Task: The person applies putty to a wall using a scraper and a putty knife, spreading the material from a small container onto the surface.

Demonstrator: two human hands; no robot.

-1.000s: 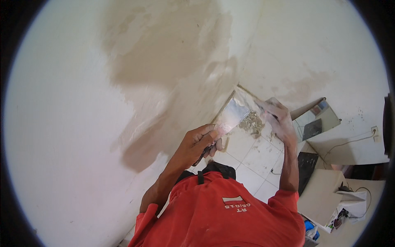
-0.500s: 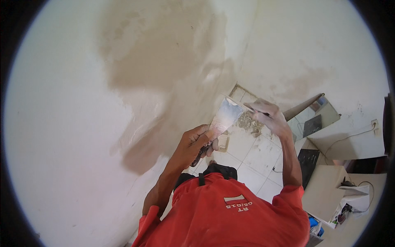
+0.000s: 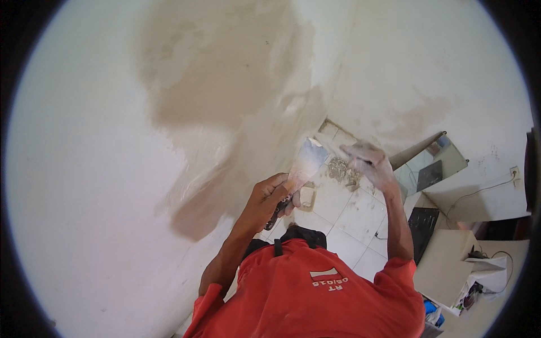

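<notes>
My left hand [image 3: 269, 200] is closed round the dark handle of a putty knife [image 3: 309, 160]. Its broad metal blade points up and away, smeared with whitish paste. To the right of that blade, my right hand [image 3: 369, 160], coated in pale dust and blurred by motion, is closed on a thin flat scraper. Only a dark bit of the scraper shows between the fingers; its blade is hard to make out. A gap separates my right hand from the putty knife. On the wall [image 3: 84, 169] to the left spreads a large damp-looking brownish filler patch [image 3: 203, 84].
Crumbled debris [image 3: 341, 169] lies on the white tiled floor [image 3: 346, 219], near a small pale tray [image 3: 307, 197]. A mirror-like panel [image 3: 434, 160] leans at the right wall. Below it stand a dark panel [image 3: 421, 231] and a white cabinet [image 3: 445, 256]; a cable [image 3: 479, 191] hangs from a socket.
My right hand has moved slightly up and right, and the scraper's thin edge has come away from the putty knife's blade. My left hand keeps its grip, nearly still.
</notes>
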